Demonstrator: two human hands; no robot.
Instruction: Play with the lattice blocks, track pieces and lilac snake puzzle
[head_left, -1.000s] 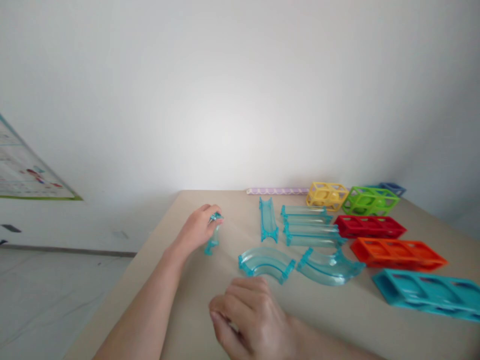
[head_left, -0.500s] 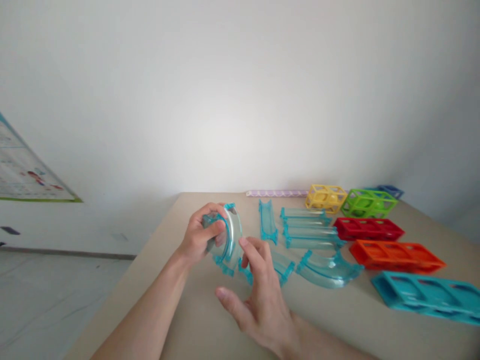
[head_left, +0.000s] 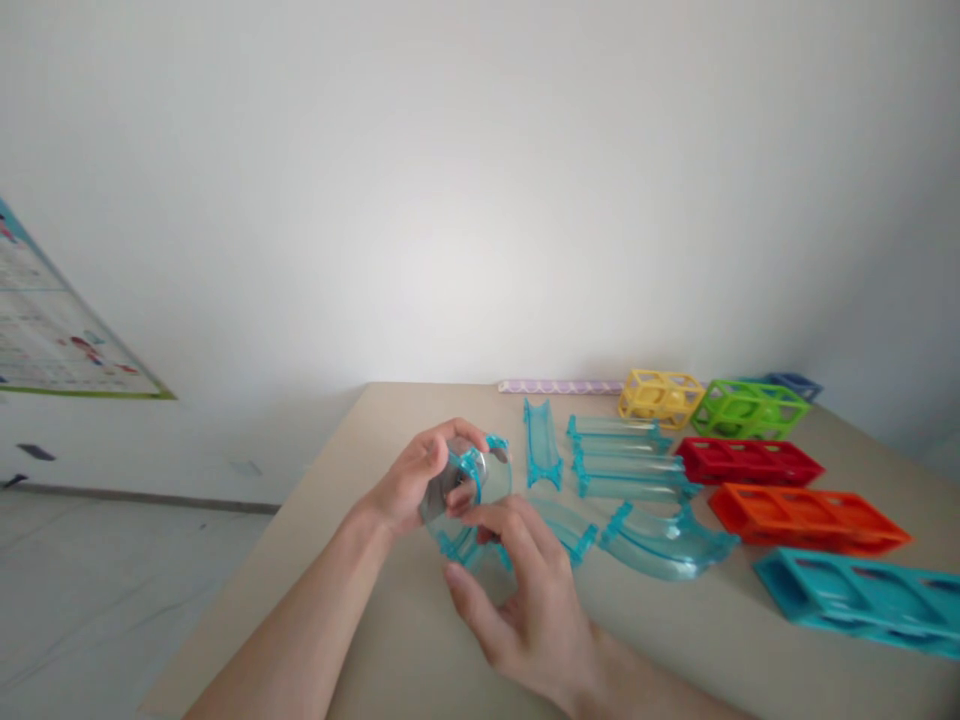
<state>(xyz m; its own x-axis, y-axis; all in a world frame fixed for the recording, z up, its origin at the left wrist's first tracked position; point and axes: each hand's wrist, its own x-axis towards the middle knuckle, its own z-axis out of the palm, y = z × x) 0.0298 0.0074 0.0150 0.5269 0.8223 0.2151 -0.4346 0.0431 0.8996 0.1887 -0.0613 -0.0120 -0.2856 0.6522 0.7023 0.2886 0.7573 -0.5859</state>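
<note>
My left hand [head_left: 411, 484] and my right hand [head_left: 525, 590] both grip a clear blue curved track piece [head_left: 474, 492], held just above the beige table [head_left: 360, 620]. Left fingers pinch its upper end, and right fingers close on its lower edge. Just right of my hands, two more curved track pieces [head_left: 660, 538] lie flat on the table. Straight clear blue track pieces [head_left: 541, 440] lie behind them.
Hollow frame blocks lie at the right: yellow [head_left: 660, 396], green [head_left: 750, 408], red [head_left: 746, 461], orange [head_left: 806, 504] and teal [head_left: 862, 598]. A pale purple strip [head_left: 559, 386] runs along the wall. The table's left edge drops to the floor [head_left: 112, 600].
My left hand lifted a curved track piece off the table and brought it toward me. My right hand rose from the table and closed on that piece.
</note>
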